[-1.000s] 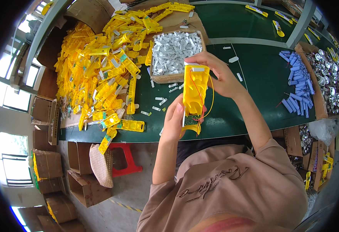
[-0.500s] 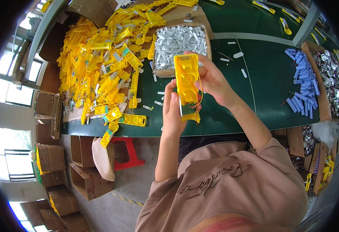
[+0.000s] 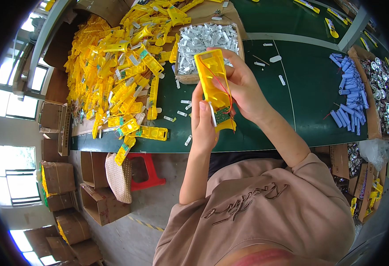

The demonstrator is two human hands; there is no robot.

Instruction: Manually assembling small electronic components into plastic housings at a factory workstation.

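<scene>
Both hands hold a yellow plastic housing (image 3: 211, 84) above the table's front edge. Red wires run along its hollow inside, and a green circuit board (image 3: 222, 116) sits at its lower end. My left hand (image 3: 203, 124) is wrapped round the left side, its thumb beside a white strip (image 3: 212, 114) at the housing's edge. My right hand (image 3: 243, 88) grips the right side, with the thumb reaching into the hollow by the wires and the other fingers behind. Those rear fingers are mostly hidden.
A heap of yellow housings (image 3: 101, 75) covers the table's left. Behind my hands stands a cardboard box (image 3: 188, 79) of small white parts. Blue cylindrical cells (image 3: 349, 88) with wires lie at right, beside a box of shiny round metal parts (image 3: 380, 91). A red stool (image 3: 148, 175) stands below left.
The housing has tilted and turned slightly in my hands. My right thumb has moved from the wire at its edge into the hollow.
</scene>
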